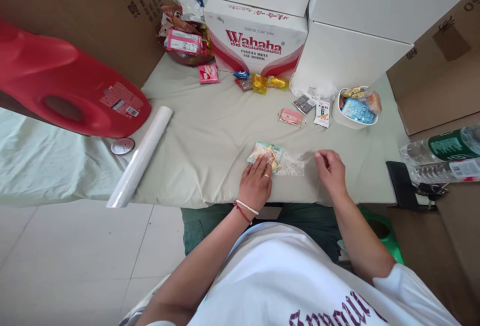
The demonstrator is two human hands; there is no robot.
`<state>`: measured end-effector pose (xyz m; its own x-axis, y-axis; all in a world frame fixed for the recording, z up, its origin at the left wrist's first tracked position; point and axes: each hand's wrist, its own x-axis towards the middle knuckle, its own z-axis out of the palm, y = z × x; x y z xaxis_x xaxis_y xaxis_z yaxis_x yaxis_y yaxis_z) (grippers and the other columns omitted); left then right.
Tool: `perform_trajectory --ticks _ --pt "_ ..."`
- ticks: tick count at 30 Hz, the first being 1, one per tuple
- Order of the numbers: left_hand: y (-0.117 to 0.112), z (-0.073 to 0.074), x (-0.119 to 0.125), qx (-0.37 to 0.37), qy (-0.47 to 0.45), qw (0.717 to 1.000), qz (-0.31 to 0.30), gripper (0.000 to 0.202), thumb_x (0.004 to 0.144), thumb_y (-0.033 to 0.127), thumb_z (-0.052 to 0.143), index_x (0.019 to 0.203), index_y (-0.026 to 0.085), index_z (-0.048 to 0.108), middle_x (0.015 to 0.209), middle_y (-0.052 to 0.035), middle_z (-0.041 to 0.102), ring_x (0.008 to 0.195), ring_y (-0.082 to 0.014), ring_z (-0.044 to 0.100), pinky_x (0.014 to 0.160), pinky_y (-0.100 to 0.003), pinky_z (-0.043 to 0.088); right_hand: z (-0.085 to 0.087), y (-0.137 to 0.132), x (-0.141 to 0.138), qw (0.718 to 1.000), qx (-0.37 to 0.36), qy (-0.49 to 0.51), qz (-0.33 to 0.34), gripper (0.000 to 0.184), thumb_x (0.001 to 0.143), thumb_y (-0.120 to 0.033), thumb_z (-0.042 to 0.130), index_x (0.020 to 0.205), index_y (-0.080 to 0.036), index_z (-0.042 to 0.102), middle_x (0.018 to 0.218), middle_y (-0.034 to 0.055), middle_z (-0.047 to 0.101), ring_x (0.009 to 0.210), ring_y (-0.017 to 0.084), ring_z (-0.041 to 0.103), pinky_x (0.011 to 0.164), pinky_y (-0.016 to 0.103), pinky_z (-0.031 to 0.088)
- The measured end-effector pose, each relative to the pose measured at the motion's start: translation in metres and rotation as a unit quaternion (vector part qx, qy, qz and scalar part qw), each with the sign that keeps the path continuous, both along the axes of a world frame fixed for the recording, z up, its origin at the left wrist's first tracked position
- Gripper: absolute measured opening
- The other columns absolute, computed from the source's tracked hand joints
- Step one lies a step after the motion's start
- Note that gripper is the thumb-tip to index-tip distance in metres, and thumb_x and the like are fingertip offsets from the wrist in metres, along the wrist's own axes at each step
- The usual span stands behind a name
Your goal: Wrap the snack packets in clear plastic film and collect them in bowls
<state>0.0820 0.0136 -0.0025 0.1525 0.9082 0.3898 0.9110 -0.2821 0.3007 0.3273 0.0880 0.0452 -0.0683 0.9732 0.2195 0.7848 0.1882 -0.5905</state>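
Note:
My left hand (257, 178) lies flat with fingers stretched over small green and yellow snack packets (277, 151), pressing them on the cloth. They seem to be inside a clear plastic bag (294, 164), whose crinkled end extends to the right. Just right of that end is my right hand (332, 168), its fingers curled and thumb against the forefinger; whether anything thin is pinched there, I cannot make out. Beyond the hands lie a pink packet (291, 116), a black packet (304, 103) and a white packet (322, 113).
A white tub (352, 118) of snacks stands at right, near plastic bottles (446, 146) and a black phone (401, 183). Behind are a Wahaha carton (257, 41) and a snack-filled basket (191, 58). A plastic film roll (140, 158) and red jug (75, 86) occupy the left.

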Motion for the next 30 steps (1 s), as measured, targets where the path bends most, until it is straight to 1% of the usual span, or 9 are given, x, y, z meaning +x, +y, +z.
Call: perform_trajectory --ticks 2,5,8,11,16,19,22,27,30 --pt "0.000 0.000 0.000 -0.002 0.000 1.000 0.001 0.048 0.095 0.016 0.050 0.143 0.018 0.058 0.160 -0.0107 0.051 0.151 -0.0245 0.044 0.116 -0.044 0.040 -0.008 0.010 -0.008 0.997 -0.005 -0.062 -0.034 0.044 0.092 -0.057 0.064 0.112 -0.019 0.071 0.118 0.0165 0.064 0.112 0.034 0.054 0.099 0.050 0.045" --pt "0.000 0.000 0.001 -0.013 0.000 1.000 0.001 0.050 0.095 0.015 0.050 0.144 0.018 0.057 0.160 -0.0110 0.050 0.152 -0.0242 0.043 0.117 -0.045 0.039 -0.016 0.010 -0.023 0.991 -0.044 -0.121 0.038 0.033 0.083 -0.043 0.073 0.106 -0.020 0.071 0.139 0.0181 0.056 0.130 0.038 0.044 0.106 0.051 0.043" --pt "0.000 0.001 0.001 -0.023 0.001 1.000 -0.002 0.051 0.095 0.015 0.049 0.146 0.019 0.057 0.161 -0.0101 0.049 0.153 -0.0234 0.041 0.118 -0.046 0.038 -0.007 -0.003 -0.034 0.984 -0.071 -0.135 0.091 0.012 0.090 -0.028 0.059 0.097 -0.022 0.067 0.115 0.0125 0.067 0.107 0.030 0.058 0.091 0.041 0.048" --pt "-0.001 0.003 0.001 -0.031 -0.002 0.999 -0.007 0.050 0.097 0.015 0.047 0.146 0.020 0.057 0.162 -0.0098 0.048 0.153 -0.0225 0.041 0.119 -0.045 0.038 0.015 -0.008 -0.047 0.984 -0.077 -0.113 0.116 0.012 0.095 -0.029 0.052 0.093 -0.023 0.062 0.088 0.0059 0.066 0.081 0.024 0.060 0.074 0.034 0.046" --pt "0.000 0.004 0.002 -0.043 -0.007 0.999 -0.021 0.045 0.098 0.014 0.047 0.138 0.022 0.064 0.160 -0.0118 0.050 0.152 -0.0257 0.043 0.121 -0.055 0.034 0.034 0.018 -0.111 0.983 -0.063 -0.097 0.141 0.007 0.094 -0.024 0.053 0.092 -0.023 0.059 0.090 0.0063 0.066 0.085 0.023 0.062 0.074 0.033 0.046" --pt "0.001 0.005 0.002 -0.059 -0.026 0.998 -0.021 0.037 0.096 0.014 0.051 0.124 0.025 0.073 0.149 -0.0140 0.062 0.149 -0.0305 0.047 0.122 -0.064 0.029 0.028 0.032 -0.154 0.972 -0.121 -0.165 0.114 0.011 0.100 -0.022 0.050 0.100 -0.021 0.061 0.101 0.0102 0.066 0.086 0.025 0.063 0.076 0.037 0.048" --pt "-0.006 0.006 -0.004 -0.069 -0.050 0.996 -0.021 0.033 0.093 0.016 0.057 0.119 0.025 0.075 0.141 -0.0157 0.066 0.149 -0.0339 0.046 0.124 -0.068 0.024 0.019 0.030 -0.177 0.961 -0.135 -0.207 0.123 0.019 0.105 -0.031 0.048 0.109 -0.019 0.061 0.111 0.0138 0.063 0.089 0.027 0.061 0.076 0.040 0.049" --pt "-0.041 -0.001 -0.026 -0.016 -0.107 0.993 -0.043 0.036 0.090 0.011 0.053 0.117 0.023 0.074 0.132 -0.0107 0.072 0.143 -0.0288 0.052 0.125 -0.060 0.032 0.007 0.010 -0.172 0.965 -0.026 -0.197 0.171 0.045 0.095 -0.057 0.067 0.115 -0.017 0.061 0.114 0.0178 0.059 0.109 0.035 0.051 0.089 0.047 0.049" --pt "-0.062 -0.008 -0.039 0.016 -0.139 0.990 -0.033 0.032 0.090 0.010 0.053 0.110 0.025 0.074 0.122 -0.0067 0.077 0.136 -0.0269 0.059 0.121 -0.059 0.039 0.000 0.002 -0.168 0.963 -0.017 -0.198 0.183 0.055 0.089 -0.056 0.075 0.123 -0.015 0.060 0.116 0.0186 0.057 0.108 0.035 0.047 0.092 0.049 0.047"
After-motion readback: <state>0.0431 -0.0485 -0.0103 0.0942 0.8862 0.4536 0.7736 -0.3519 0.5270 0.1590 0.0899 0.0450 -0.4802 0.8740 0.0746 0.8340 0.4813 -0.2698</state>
